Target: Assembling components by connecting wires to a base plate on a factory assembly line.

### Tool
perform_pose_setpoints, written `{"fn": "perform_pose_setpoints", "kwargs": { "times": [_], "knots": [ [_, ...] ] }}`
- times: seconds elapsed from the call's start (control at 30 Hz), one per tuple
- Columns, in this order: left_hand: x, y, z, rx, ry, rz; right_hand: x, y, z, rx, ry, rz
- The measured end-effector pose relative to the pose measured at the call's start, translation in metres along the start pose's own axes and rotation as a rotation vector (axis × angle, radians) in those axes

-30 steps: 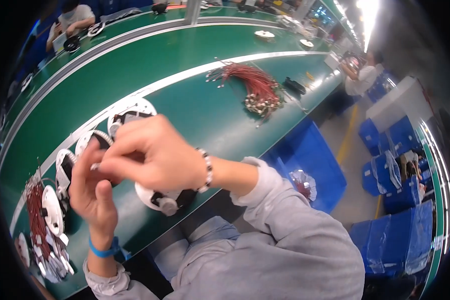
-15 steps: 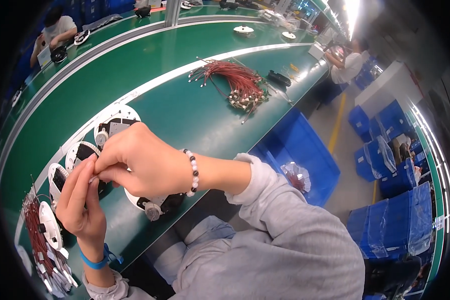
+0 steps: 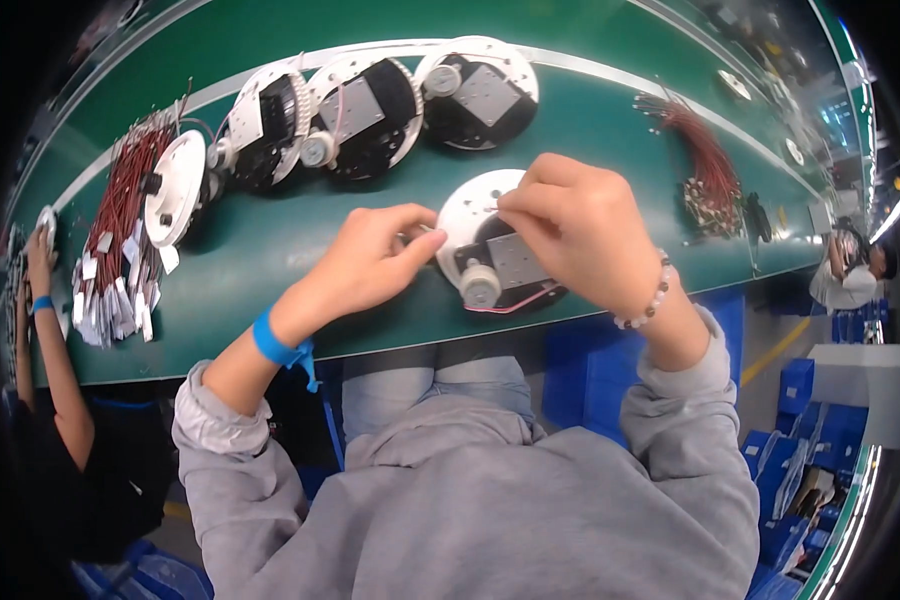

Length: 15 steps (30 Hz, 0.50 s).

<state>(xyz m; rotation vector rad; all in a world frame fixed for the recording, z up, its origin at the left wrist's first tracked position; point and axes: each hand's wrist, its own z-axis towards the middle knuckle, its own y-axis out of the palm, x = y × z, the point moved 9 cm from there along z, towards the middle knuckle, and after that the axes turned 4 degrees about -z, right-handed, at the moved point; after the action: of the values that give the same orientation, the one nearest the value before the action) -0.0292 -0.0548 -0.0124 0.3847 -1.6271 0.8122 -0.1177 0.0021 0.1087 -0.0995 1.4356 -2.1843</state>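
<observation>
On the green bench in front of me lies a round white-and-black assembly (image 3: 515,262) with a grey plate, a small round motor (image 3: 480,287) and a pink wire. My left hand (image 3: 365,262) is at its left rim, thumb and forefinger apart, their tips against or just over the edge. Above the disc my right hand (image 3: 580,225) is closed in a pinch; what sits between its fingertips is too small to make out. Three similar assemblies (image 3: 370,110) stand in a row behind, and a white disc (image 3: 177,188) leans on edge to the left.
A bundle of red wires (image 3: 130,210) with white tags lies at the left, another red wire bundle (image 3: 698,160) at the far right beside a black object (image 3: 758,217). A blue bin (image 3: 590,370) is below the bench edge. Another person's arm (image 3: 55,330) reaches in at far left.
My view has swung left and down. My hands, which met fingertip to fingertip, have parted; the left is now at the disc's rim and the right pinches above the disc.
</observation>
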Motion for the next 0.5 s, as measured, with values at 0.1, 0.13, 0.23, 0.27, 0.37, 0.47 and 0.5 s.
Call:
{"fn": "perform_pose_setpoints", "kwargs": {
  "times": [0.1,0.13,0.23,0.27,0.37,0.47,0.5],
  "knots": [
    [-0.013,0.014,0.012,-0.104,-0.09,-0.134,0.008,0.013,0.003,-0.104,0.032,-0.141],
    [-0.018,0.022,0.013,-0.182,-0.149,-0.202,0.016,0.014,0.003,-0.123,0.061,-0.134],
    [-0.016,0.027,0.011,-0.247,-0.135,-0.232,0.027,0.015,0.001,-0.181,0.092,-0.073],
    [-0.014,0.029,0.012,-0.25,-0.133,-0.237,0.03,0.017,0.0,-0.23,0.12,-0.063],
    [-0.005,0.03,0.016,-0.171,-0.093,-0.325,0.031,0.016,-0.003,-0.268,0.105,-0.059],
    [0.005,0.037,0.023,-0.21,-0.015,-0.302,0.031,0.016,-0.003,-0.254,0.106,-0.075],
    [0.007,0.039,0.026,-0.221,0.004,-0.259,0.03,0.016,-0.003,-0.254,0.103,-0.075]
  ]
}}
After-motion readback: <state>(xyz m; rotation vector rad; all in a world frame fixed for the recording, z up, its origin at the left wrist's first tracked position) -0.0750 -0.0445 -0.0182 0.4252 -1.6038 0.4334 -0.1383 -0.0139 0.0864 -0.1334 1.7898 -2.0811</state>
